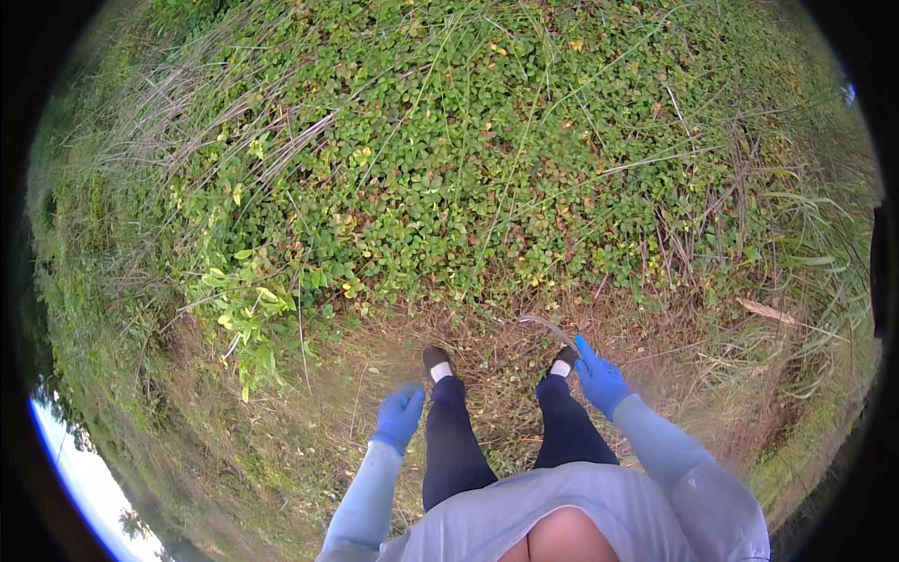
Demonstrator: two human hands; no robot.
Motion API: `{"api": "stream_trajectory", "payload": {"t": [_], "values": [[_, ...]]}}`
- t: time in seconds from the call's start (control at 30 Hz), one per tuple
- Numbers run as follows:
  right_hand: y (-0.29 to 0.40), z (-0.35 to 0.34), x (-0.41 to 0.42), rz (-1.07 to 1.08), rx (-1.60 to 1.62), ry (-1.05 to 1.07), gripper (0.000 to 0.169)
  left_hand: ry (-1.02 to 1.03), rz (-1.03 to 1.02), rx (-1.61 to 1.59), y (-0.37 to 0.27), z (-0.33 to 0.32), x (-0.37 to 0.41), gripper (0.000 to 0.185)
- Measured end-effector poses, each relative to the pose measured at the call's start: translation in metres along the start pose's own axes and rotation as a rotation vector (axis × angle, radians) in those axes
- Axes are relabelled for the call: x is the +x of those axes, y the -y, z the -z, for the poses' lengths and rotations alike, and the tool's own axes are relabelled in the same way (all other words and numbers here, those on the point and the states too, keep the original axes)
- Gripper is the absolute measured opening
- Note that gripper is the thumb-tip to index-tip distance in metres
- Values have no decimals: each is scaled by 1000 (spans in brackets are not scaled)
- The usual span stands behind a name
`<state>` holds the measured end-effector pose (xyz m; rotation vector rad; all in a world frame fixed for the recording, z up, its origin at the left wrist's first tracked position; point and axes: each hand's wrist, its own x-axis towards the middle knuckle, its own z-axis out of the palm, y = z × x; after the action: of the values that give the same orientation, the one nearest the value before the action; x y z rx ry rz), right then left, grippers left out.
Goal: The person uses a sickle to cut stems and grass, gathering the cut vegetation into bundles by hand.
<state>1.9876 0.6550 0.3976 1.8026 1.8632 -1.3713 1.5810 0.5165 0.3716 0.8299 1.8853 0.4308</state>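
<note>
My right hand (601, 380), in a blue glove, grips a sickle (553, 328) by its lower end. The curved, thin blade points forward and left, just above the ground near my right shoe (566, 356). The sickle's handle is hidden in my fist. My left hand (401, 414), also in a blue glove, hangs beside my left leg with its fingers curled together and nothing visible in it. Ahead of my feet spreads a dense mat of low, leafy green plants (449, 175), with some yellow and brown leaves among them.
Dry cut grass (484, 379) covers the strip under my feet. A taller light-green leafy plant (260, 309) stands at front left. Dry stalks (281, 151) lean across the greenery on the left, and long-bladed grass (818, 281) grows at the right. My left shoe (436, 359) borders the plants.
</note>
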Motion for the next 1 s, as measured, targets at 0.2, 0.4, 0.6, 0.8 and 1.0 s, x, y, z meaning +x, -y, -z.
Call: {"api": "stream_trajectory", "payload": {"t": [0.2,0.4,0.6,0.8,1.0], "values": [[-29,-30,79,-13,0,32,58,-133,21,220,-40,-78,184,43],[-30,-99,199,104,106,-114,56,-214,288,376,-73,-141,323,104],[-6,-141,254,38,330,-64,55,-143,427,607,-34,-178,352,120],[7,-175,274,117,376,-139,56,-155,218,724,4,-162,353,85],[25,-164,287,98,290,-144,55,94,77,922,-10,-121,366,65]]}}
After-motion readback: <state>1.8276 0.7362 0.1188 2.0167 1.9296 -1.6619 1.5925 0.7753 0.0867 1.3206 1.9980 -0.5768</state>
